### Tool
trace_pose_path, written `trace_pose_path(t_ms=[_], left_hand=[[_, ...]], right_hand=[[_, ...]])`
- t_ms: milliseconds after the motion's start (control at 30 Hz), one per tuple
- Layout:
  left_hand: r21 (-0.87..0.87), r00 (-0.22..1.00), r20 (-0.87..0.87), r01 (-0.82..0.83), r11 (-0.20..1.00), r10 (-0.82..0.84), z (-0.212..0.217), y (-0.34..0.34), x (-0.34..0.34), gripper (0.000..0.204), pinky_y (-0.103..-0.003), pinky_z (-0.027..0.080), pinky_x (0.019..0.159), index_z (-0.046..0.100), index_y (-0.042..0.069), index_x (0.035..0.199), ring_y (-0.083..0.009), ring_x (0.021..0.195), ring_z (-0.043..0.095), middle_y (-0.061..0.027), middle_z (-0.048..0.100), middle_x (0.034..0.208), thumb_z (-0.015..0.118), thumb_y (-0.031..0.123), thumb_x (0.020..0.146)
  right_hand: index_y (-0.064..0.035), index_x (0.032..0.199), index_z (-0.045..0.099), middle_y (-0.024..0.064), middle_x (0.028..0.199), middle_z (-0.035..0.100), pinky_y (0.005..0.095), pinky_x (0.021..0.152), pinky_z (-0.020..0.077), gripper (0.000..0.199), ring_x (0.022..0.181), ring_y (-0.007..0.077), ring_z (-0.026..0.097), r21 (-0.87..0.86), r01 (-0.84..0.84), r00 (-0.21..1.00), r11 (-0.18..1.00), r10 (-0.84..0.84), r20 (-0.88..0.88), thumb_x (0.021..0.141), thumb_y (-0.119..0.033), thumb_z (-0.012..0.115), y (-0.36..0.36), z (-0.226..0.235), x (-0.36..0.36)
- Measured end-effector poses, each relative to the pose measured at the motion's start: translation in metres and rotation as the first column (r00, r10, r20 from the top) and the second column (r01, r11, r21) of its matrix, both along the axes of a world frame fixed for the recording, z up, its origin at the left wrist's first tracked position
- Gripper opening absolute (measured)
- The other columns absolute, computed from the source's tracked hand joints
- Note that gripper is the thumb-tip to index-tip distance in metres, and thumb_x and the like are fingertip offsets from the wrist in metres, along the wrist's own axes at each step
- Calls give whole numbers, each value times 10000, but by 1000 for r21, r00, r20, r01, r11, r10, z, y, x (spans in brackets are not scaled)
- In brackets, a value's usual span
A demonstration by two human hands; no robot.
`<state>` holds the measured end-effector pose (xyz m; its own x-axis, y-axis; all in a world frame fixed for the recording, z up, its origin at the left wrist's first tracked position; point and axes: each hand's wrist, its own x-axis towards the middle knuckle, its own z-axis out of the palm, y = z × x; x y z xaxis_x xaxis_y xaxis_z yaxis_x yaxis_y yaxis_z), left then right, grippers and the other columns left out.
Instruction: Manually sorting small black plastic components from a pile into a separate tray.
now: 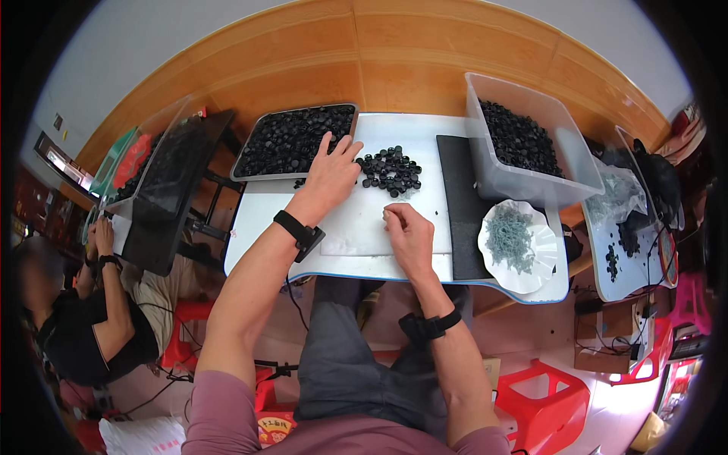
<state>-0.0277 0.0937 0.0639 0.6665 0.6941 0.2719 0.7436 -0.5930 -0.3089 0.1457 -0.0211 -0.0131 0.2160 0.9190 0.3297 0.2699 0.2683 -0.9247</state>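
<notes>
My left hand (327, 176) is open over the right edge of a shallow metal tray (262, 177) full of small black round cap-like pieces. Its fingers are spread, with the fingertips between the tray and a loose pile of black caps (391, 171) on the white table. Nearer to me, just below that pile, my right hand (411, 236) is closed, thumb and fingers pressed together. Whatever may be between those fingertips is too small to tell. Each wrist wears a black strap.
A clear plastic bin (523, 182) of black pieces stands at the back right beside a dark mat (461, 205). In front is a white fluted dish (547, 244) of blue-green bits (509, 236). Red stools (550, 409) stand right; another person (95, 326) works at left.
</notes>
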Motion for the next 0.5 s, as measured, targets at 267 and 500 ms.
trace_pose_path(t_ms=[267, 500], left_hand=[[-7, 999, 7, 37, 999, -37, -4, 7, -7, 88, -537, 275, 1232, 802, 98, 835, -255, 1411, 464, -62, 627, 1373, 792, 86, 749], [-437, 703, 674, 132, 890, 227, -16, -38, 10, 211, -344, 546, 849, 747, 22, 1012, -223, 939, 692, -89, 740, 1033, 785, 97, 819]], right_hand=[[26, 1048, 739, 63, 829, 750, 256, 691, 559, 126, 723, 104, 701, -9, -11, 1000, 1000, 11, 2, 973, -64, 690, -1, 3, -3], [20, 1039, 731, 105, 849, 736, 297, 678, 547, 110, 722, 165, 693, 85, 207, 969, 975, -192, -156, 950, -37, 700, 2, 3, 1]])
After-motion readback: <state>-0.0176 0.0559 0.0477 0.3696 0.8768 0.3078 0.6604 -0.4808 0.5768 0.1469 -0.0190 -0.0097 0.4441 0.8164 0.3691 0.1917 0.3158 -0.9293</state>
